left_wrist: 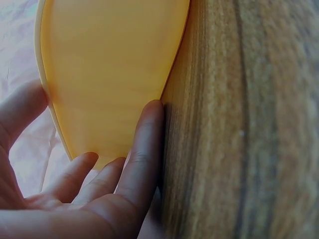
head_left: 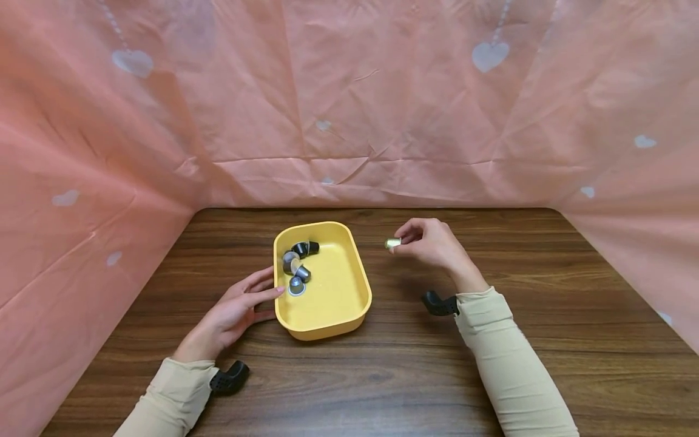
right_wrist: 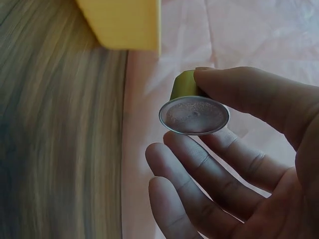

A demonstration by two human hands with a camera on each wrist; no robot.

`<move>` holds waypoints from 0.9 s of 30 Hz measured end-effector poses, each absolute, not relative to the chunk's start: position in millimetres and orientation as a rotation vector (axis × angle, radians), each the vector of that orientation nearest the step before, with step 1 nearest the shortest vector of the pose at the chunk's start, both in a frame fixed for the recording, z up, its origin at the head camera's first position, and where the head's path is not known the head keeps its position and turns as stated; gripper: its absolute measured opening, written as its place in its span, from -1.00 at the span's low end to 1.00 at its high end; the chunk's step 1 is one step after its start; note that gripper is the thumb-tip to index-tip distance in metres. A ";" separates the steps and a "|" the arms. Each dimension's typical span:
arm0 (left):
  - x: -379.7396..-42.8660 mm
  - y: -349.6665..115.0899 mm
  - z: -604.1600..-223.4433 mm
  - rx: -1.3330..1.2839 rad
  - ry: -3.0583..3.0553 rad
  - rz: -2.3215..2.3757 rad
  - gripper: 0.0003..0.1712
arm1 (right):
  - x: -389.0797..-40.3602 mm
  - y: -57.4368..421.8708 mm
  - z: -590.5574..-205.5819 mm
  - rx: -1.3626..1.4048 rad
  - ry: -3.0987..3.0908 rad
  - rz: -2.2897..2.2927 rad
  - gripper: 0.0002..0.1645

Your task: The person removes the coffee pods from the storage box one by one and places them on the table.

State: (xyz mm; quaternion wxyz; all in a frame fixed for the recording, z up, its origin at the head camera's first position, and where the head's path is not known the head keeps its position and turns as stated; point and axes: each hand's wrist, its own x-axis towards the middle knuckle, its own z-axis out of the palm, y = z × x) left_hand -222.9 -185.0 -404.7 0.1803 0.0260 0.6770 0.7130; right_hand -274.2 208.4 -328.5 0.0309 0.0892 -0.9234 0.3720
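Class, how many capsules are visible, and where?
6: green capsule in the right hand; in the tray, two black toward the back, three grey nearer. Some may be hidden.

The head camera looks forward and down over the whole table [head_left: 382, 382]; each wrist camera looks from near along the left hand [head_left: 232, 314] or right hand [head_left: 434, 246], all sharing the yellow tray [head_left: 335, 276]

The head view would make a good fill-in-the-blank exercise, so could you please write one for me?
1. The right hand pinches exactly ____ capsule.
2. The tray, touched by the left hand, is coloured ____.
3. The capsules in the tray lie nearer its ____ long side.
4. The hearts on the pink cloth are ____.

Missing words: one; yellow; left; white.
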 end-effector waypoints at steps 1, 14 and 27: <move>-222.6 -185.1 -404.6 0.076 1.915 2.014 -0.12 | -274.3 211.0 -329.6 0.269 -2.850 1.134 -0.61; -222.7 -185.1 -403.2 0.075 1.924 2.001 -0.13 | -276.2 238.3 -333.3 0.213 -2.904 1.040 -0.60; -222.3 -185.1 -402.6 0.079 1.924 2.002 -0.12 | -280.2 242.6 -338.0 0.167 -2.954 1.002 -0.71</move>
